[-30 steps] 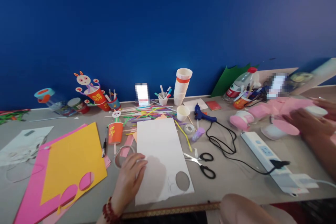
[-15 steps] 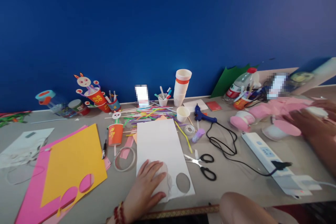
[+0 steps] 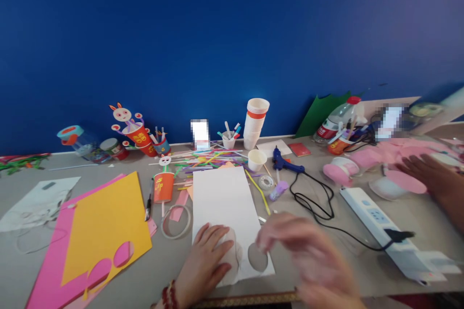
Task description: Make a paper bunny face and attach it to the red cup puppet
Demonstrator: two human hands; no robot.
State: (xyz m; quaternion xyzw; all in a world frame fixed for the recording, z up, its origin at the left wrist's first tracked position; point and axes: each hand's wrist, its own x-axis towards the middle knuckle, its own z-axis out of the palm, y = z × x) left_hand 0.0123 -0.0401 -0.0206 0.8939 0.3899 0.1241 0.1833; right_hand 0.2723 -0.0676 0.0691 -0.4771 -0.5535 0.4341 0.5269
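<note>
Paper (image 3: 221,198) lies on the bench (image 3: 152,265) beneath the left hand (image 3: 213,257), fingers spread. The right hand (image 3: 308,258), blurred, thumb apart from curled fingers, has swung in at its right edge, covering most of the scissors (image 3: 262,219).

Left hand (image 3: 210,259) on white paper (image 3: 223,195), right hand (image 3: 304,253) blurred, blue wall (image 3: 217,43)
</note>
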